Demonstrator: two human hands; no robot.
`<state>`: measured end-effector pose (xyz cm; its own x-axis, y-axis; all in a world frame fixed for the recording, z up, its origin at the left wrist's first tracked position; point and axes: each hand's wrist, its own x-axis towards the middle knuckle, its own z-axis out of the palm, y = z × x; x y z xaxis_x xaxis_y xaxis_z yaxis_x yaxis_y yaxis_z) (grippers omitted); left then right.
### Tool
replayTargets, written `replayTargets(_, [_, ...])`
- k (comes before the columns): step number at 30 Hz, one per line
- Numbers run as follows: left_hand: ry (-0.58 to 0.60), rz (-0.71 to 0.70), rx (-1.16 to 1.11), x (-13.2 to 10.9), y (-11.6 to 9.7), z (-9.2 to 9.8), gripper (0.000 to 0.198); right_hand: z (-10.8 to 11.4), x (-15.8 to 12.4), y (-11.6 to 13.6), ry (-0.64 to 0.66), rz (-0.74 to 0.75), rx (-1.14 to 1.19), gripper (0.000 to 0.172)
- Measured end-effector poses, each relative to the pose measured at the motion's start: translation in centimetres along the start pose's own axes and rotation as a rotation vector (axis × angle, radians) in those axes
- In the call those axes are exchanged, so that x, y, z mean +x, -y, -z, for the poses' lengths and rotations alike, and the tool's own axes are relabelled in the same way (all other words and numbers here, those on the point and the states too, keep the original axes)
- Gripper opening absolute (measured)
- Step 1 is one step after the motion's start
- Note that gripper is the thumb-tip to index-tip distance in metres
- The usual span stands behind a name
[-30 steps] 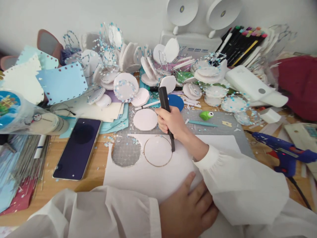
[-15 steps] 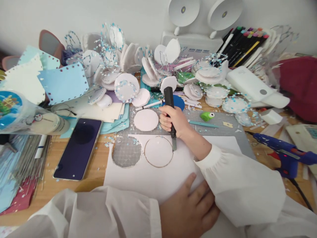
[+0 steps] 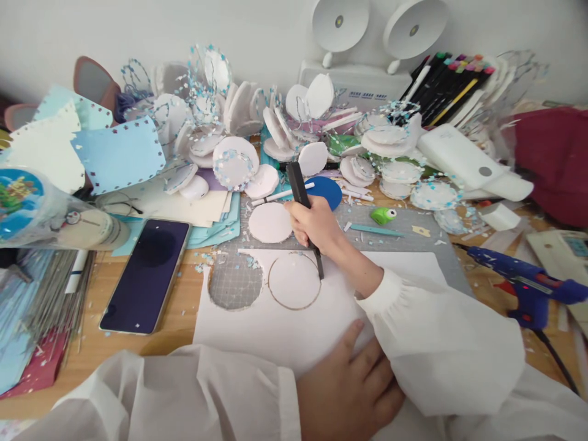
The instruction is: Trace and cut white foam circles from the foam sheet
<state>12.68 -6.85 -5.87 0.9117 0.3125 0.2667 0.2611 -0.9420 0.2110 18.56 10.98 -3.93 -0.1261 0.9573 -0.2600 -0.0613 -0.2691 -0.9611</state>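
Observation:
My right hand (image 3: 316, 223) is wrapped round a black utility knife (image 3: 299, 184), which leans to the left. Its dark lower end meets a white board (image 3: 367, 331) at the right edge of a circle outline (image 3: 294, 280). On the near part of that board, my left hand (image 3: 351, 386) lies flat with its fingers spread. Left of the outline, a round hole lets the grey gridded cutting mat (image 3: 234, 282) show through. A loose white disc (image 3: 271, 222) rests beyond the hole, beside my right hand.
A phone (image 3: 144, 275) lies to the left, a blue glue gun (image 3: 528, 282) to the right. Many white discs with beaded wires (image 3: 234, 162) crowd the back. A green craft punch (image 3: 383, 214) and a teal stick (image 3: 374, 230) sit on the mat.
The top of the utility knife has tilted left and my right hand has turned with it. Its lower end stays by the outline's right edge. My left hand has hardly moved.

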Motion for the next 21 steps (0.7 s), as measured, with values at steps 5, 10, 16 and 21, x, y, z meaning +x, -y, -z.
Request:
replayTargets(5, [-0.059, 0.023, 0.012, 0.0, 0.0, -0.4, 0.036, 0.6, 0.1, 0.1, 0.109, -0.066, 0.098, 0.032])
replayTargets(10, [-0.084, 0.025, 0.025, -0.1, 0.0, -0.7, 0.035, 1.0, 0.3, -0.1, 0.085, -0.095, 0.198, 0.029])
replayTargets(16, [-0.074, 0.024, 0.027, -0.1, 0.0, -0.4, 0.035, 1.2, 0.5, 0.2, 0.003, -0.077, 0.24, 0.03])
replayTargets(21, [-0.067, 0.018, 0.032, -0.1, 0.1, -0.3, 0.035, 1.3, 0.7, 0.4, -0.01, -0.06, 0.258, 0.03])
